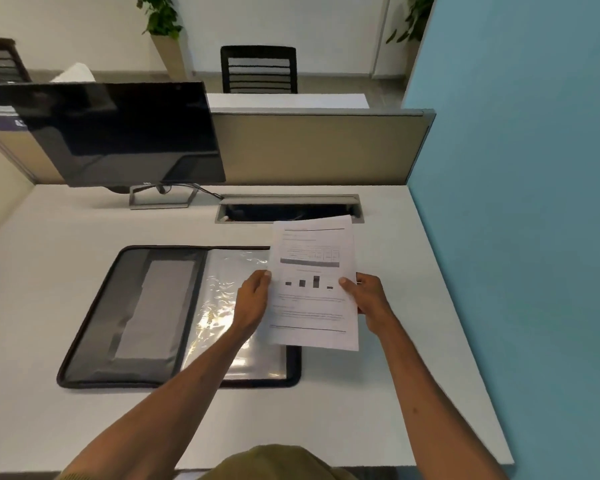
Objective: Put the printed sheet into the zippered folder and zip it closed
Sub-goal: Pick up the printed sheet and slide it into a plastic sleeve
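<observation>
My left hand (253, 303) and right hand (369, 301) pinch the sheet (312, 285) by its side edges, keeping it flat over the open folder's (142, 313) clear right half, seemingly not touching it.

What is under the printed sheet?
The open folder's right side and the desk. The sheet hides the folder's upper right corner and fingers of the left hand and right hand.

Between left hand (253, 303) and right hand (368, 303), printed sheet (312, 306) over folder (136, 306) (unzipped)
</observation>
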Demonstrator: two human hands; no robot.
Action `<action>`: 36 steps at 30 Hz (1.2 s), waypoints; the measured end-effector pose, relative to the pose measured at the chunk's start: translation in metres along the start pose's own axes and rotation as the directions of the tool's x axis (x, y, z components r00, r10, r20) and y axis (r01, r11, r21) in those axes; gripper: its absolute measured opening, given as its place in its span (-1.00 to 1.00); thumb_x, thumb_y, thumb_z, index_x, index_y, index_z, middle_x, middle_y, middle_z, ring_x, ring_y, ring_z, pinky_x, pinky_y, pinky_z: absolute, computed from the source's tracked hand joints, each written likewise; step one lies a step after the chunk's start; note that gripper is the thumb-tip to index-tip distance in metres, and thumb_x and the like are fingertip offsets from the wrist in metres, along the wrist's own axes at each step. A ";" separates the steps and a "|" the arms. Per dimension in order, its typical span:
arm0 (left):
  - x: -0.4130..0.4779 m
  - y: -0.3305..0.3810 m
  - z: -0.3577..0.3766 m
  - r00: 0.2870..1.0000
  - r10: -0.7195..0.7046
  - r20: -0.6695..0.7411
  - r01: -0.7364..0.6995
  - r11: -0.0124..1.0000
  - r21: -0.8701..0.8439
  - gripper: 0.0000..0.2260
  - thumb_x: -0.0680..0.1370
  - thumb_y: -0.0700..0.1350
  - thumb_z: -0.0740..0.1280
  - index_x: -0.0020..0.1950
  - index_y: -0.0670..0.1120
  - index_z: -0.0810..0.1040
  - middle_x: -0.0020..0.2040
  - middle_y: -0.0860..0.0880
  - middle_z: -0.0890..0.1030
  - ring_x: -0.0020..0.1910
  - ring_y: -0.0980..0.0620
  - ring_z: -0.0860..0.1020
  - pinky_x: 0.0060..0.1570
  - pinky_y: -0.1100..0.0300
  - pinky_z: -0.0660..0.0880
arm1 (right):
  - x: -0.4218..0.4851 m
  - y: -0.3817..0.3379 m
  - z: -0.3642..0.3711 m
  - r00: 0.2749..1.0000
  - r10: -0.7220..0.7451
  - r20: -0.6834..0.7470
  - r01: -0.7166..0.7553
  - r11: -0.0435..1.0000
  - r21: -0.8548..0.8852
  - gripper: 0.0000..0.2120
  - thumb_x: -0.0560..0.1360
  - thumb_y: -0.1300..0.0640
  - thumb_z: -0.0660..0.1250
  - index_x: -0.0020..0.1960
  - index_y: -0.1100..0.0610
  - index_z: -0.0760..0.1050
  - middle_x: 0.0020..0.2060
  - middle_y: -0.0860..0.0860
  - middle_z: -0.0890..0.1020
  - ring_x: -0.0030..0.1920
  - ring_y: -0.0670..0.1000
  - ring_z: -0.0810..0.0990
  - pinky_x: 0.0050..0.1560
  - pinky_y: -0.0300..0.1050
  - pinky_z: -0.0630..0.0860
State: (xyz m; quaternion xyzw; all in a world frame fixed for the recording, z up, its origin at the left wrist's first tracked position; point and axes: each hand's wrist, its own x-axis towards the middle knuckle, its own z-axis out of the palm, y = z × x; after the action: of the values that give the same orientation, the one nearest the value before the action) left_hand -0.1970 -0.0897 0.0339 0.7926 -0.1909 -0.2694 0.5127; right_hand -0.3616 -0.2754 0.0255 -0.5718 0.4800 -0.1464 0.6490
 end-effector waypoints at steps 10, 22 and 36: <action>-0.030 -0.072 -0.030 0.964 -0.041 0.262 -0.184 0.609 0.771 -0.22 0.75 0.25 0.14 0.79 -0.08 -0.16 0.79 -0.07 -0.21 0.79 -0.09 -0.23 0.77 -0.14 -0.13 | 0.018 0.007 0.011 0.994 0.088 -0.062 -0.077 0.983 0.166 -0.76 0.66 0.21 0.40 0.32 0.21 0.64 0.13 0.15 0.74 -0.02 0.15 0.70 -0.07 -0.03 0.64; -0.025 -0.088 -0.029 0.967 0.050 0.248 -0.225 0.621 0.751 -0.34 0.78 0.02 0.18 0.79 -0.02 -0.09 0.79 -0.02 -0.07 0.80 -0.09 -0.10 0.77 -0.07 -0.02 | 0.025 0.008 0.043 0.993 0.080 -0.082 -0.067 0.986 0.153 -0.76 0.67 0.18 0.40 0.31 0.19 0.63 0.13 0.13 0.74 0.03 0.18 0.71 0.16 0.23 0.66; 0.020 -0.049 -0.157 0.898 -0.208 -0.389 0.197 0.978 -0.068 -0.75 0.66 -0.11 0.33 -0.03 -0.25 0.72 -0.08 -0.20 0.76 -0.07 -0.24 0.72 0.19 -0.26 0.68 | 0.026 0.002 0.080 0.995 0.060 -0.084 -0.035 0.963 0.268 -0.72 0.66 0.19 0.40 0.36 0.17 0.63 0.17 0.13 0.74 -0.03 0.11 0.71 0.04 0.07 0.67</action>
State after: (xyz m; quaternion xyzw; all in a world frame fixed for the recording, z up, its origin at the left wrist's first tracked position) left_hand -0.0822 0.0293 0.0357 0.8391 0.0030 -0.1591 0.5202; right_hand -0.2865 -0.2460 0.0027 -0.4605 0.4987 -0.2200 0.7006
